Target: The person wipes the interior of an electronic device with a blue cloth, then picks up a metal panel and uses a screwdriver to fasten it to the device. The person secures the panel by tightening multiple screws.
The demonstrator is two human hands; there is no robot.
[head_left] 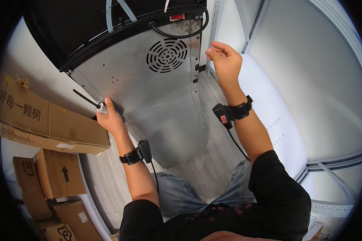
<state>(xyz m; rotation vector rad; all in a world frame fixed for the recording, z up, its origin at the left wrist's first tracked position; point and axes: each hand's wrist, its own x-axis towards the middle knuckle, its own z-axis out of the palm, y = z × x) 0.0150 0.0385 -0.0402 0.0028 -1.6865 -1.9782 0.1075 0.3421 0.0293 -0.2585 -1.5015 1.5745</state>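
My left hand (111, 119) is wrapped round the pale handle of a screwdriver (85, 99), whose dark shaft points up and to the left. It is beside the left edge of a grey metal panel (149, 100) on the back of a black appliance (68, 28). My right hand (226, 60) is raised just right of the panel's right edge, apart from it. Its fingers are curled in toward the thumb; anything between them is too small to make out. Round vent slots (167, 55) pierce the panel's upper part.
A black cable (177, 37) loops below a red switch (177, 17) at the panel's top. Cardboard boxes (48, 124) are stacked at the left. A metal-framed shelf with white panels (301, 88) stands at the right, above a grey plank floor (219, 160).
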